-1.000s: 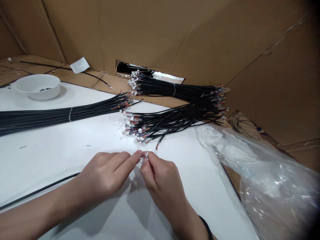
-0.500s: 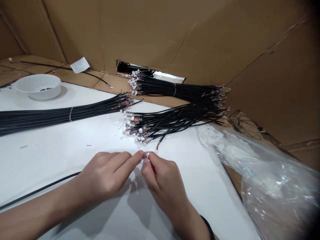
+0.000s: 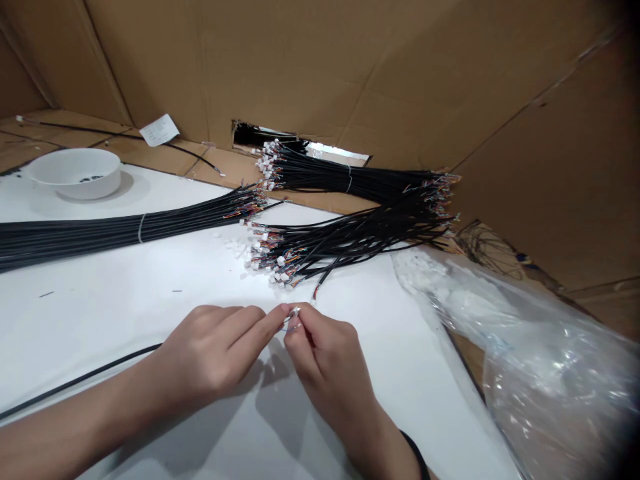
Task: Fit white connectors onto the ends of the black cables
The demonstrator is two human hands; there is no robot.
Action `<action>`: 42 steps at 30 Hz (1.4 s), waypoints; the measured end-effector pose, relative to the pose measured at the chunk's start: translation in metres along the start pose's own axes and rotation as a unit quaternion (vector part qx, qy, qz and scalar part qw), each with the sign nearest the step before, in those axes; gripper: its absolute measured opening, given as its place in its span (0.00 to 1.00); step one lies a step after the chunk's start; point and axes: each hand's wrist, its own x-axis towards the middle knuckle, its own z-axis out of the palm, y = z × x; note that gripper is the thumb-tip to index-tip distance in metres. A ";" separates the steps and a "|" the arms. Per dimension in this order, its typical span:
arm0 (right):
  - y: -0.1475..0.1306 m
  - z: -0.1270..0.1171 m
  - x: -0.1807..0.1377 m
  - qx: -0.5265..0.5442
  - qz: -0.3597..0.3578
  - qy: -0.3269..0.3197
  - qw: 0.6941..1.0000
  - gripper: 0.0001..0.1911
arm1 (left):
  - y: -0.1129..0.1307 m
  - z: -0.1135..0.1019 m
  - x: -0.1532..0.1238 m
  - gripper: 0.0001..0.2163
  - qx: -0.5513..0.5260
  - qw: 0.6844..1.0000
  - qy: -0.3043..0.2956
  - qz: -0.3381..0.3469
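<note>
My left hand (image 3: 220, 347) is closed over the wire end of a black cable (image 3: 85, 377), which runs out to the left edge under my forearm. Thin wires show at its fingertips. My right hand (image 3: 327, 367) pinches a small white connector (image 3: 295, 311) between thumb and forefinger, right against the left fingertips. Whether each wire sits inside the connector is too small to tell. Just beyond the hands lies a pile of black cables (image 3: 350, 233) with white connectors and coloured wires at their near ends.
A bundle of long black cables (image 3: 100, 230) lies at left, tied with a band. Behind it stands a white bowl (image 3: 75, 175) with small dark pieces. A tied cable bundle (image 3: 320, 173) rests by the cardboard wall (image 3: 310, 67). A clear plastic bag (image 3: 540, 353) covers the right side.
Both hands keep nearly the same place. The fingertips and the connector between them have shifted very slightly, and the cable is still held.
</note>
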 end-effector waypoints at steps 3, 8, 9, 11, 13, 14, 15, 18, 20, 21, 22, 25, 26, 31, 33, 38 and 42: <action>0.002 -0.002 -0.001 0.004 -0.004 -0.015 1.000 0.11 | -0.001 -0.001 0.000 0.12 0.000 1.000 0.010 0.001; 0.002 -0.001 0.000 0.002 -0.011 -0.015 1.000 0.12 | -0.002 0.001 0.000 0.13 0.000 1.000 0.016 0.001; 0.002 0.000 0.000 -0.001 -0.013 -0.011 1.000 0.12 | -0.002 0.001 0.000 0.13 0.000 1.000 0.016 0.003; 0.002 0.000 0.000 -0.005 -0.016 -0.007 1.000 0.12 | -0.002 0.001 0.000 0.13 -0.001 1.000 0.012 0.006; 0.001 0.000 -0.001 -0.009 -0.016 -0.007 1.000 0.11 | -0.001 0.001 0.000 0.13 -0.001 1.000 0.007 0.007; 0.002 0.000 -0.001 -0.011 -0.015 -0.008 1.000 0.11 | -0.001 0.001 0.000 0.13 -0.003 1.000 0.005 0.007; 0.002 0.000 -0.001 -0.011 -0.014 -0.011 1.000 0.11 | -0.001 0.001 0.000 0.13 -0.007 1.000 0.001 0.005; 0.002 0.000 -0.001 -0.008 -0.008 -0.018 1.000 0.11 | -0.001 0.000 -0.001 0.13 -0.014 1.000 -0.007 0.005; 0.002 0.000 0.000 -0.006 -0.005 -0.021 1.000 0.11 | -0.001 0.000 -0.001 0.13 -0.009 1.000 -0.010 0.005; 0.001 0.000 0.000 -0.002 -0.002 -0.023 1.000 0.11 | -0.002 0.000 -0.001 0.13 -0.008 1.000 -0.008 0.005; 0.001 0.000 0.000 0.003 0.000 -0.028 1.000 0.11 | -0.002 0.000 0.000 0.13 -0.010 1.000 -0.003 0.004; -0.001 -0.003 0.000 0.046 0.013 -0.041 0.998 0.11 | -0.002 0.001 0.002 0.10 -0.034 0.999 0.015 -0.030; -0.002 -0.005 0.000 0.072 0.019 -0.047 0.996 0.11 | -0.002 0.001 0.004 0.09 -0.049 0.997 0.024 -0.056; -0.005 -0.010 0.002 0.239 0.091 -0.080 0.963 0.16 | 0.000 -0.002 0.011 0.04 -0.166 0.970 0.024 -0.178; -0.004 -0.009 0.002 0.295 0.129 -0.090 0.942 0.18 | -0.001 -0.003 0.012 0.04 -0.196 0.961 0.001 -0.193; -0.002 -0.008 0.004 0.350 0.162 -0.107 0.917 0.18 | -0.003 -0.004 0.014 0.06 -0.253 0.949 -0.021 -0.188; -0.002 -0.009 0.005 0.340 0.147 -0.113 0.922 0.18 | -0.004 -0.004 0.014 0.07 -0.287 0.937 -0.044 -0.195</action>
